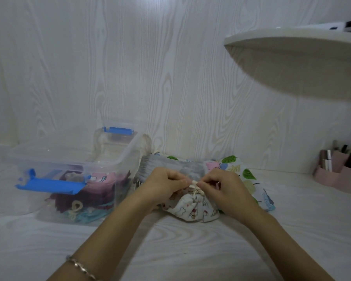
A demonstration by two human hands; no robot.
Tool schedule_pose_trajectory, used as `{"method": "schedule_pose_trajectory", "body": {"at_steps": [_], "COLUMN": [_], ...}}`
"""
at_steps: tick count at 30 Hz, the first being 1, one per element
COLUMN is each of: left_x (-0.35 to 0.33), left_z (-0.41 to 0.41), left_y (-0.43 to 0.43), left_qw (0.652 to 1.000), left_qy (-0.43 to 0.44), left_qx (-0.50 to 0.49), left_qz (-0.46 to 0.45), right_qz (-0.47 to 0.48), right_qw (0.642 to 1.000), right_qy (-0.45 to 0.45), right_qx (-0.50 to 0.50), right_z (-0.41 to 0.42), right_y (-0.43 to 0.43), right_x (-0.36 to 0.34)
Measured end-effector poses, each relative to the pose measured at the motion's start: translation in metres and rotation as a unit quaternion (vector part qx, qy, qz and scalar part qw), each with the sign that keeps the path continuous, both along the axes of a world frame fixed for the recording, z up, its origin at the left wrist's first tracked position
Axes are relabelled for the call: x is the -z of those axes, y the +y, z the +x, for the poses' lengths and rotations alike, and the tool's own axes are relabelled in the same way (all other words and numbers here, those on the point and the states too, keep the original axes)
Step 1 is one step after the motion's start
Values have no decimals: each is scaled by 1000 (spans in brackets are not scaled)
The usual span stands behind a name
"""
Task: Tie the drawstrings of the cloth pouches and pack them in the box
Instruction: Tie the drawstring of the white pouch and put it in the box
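Step in hand, by my reading: tying. The drawstring (195, 187) of the white printed pouch (193, 209) is being knotted; packing of this one is not yet begun. The pouch sits on the pale table (190, 250) at about 6 o'clock from frame centre, its mouth already gathered into a bunch, neck pointing up. Left hand (166, 186) comes in from 7 o'clock, fingers curled tight, pinching the cord at the neck between thumb and fingertips. Right hand (225, 189) comes in from 5 o'clock, likewise curled, pinching the cord from the other side. The two sets of fingertips nearly meet over the knot; neither hand is spread. How far the knot is closed I cannot tell, the cord being small and partly hidden by the fingers. Next move likely calls for drawing the ends apart to seat the knot, then carrying the pouch over to the clear box (69, 162), which stands open at 9 o'clock of the hands with several tied pouches (101, 191) already inside. Still waiting at 12 to 2 o'clock behind the hands: a grey pouch (170, 165) and a leaf-print pouch (241, 169), lying flat against the wall. A pink organiser (336, 173) stands at far 3 o'clock.
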State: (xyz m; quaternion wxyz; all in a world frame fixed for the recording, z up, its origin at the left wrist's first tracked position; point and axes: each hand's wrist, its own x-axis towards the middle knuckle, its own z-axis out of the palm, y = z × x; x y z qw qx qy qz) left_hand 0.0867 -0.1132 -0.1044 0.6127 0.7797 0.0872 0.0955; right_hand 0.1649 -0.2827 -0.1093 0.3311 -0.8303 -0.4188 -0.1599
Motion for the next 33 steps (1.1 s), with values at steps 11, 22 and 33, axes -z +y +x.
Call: {"method": "schedule_pose_trajectory", "body": {"at_steps": [11,22,33], "left_x": [1,-4,-12], "left_z": [1,-2,-10], "left_y": [7,2,-11], "left_qw": [996,995,940], "left_qy": [28,-17,224], "left_qx": [-30,-68,167], "left_qz": [76,73,-195], "right_qz": [-86,-10,73], "right_qw": [995,956,986], "right_qy": [30,260,100], "right_qx": [30,-136,-107], "right_z": [8,-9,-15], "right_y": [-13,-8,-6], "right_x": [-7,-4,-15]}}
